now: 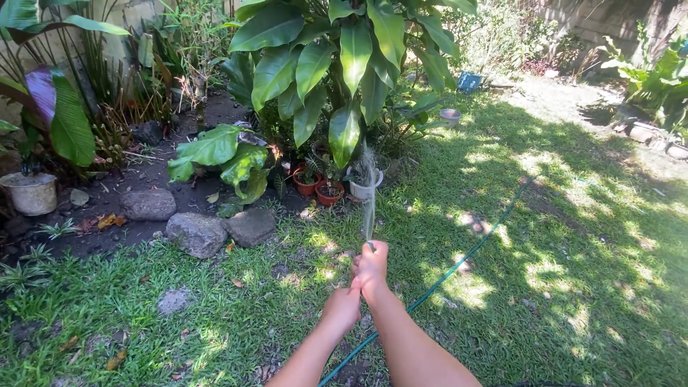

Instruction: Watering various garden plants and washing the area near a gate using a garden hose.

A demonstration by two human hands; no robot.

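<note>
Across the lower and right part of the view spreads the lawn (pixel 559 287), sun-dappled, meeting a bed of dark soil (pixel 154 179) toward ten o'clock. At twelve o'clock stands the big broad-leaved plant (pixel 337 64), its glossy leaves hanging over the pots below. At nine o'clock a purple-and-green leafed plant (pixel 54 115) leans above a pale round planter (pixel 30 192). Three grey stones (pixel 197 233) line the edge of the bed, about ten o'clock from the hands.

A green garden hose (pixel 459 261) runs across the grass from two o'clock down to six o'clock, passing under the forearms and up into the hands. The right hand (pixel 371 269) is closed around the hose end, thumb over the opening, and a thin spray of water (pixel 368 193) shoots toward twelve o'clock. The left hand (pixel 342 308) sits just behind it at seven o'clock, fingers closed on the hose as well, the two hands touching.

The spray lands at a white pot (pixel 365 188) under the big plant; just beside it at nine o'clock stand two small terracotta pots (pixel 317 188). Farther off at one o'clock sit a small grey bowl-shaped pot (pixel 450 115) and a blue container (pixel 469 81).
</note>
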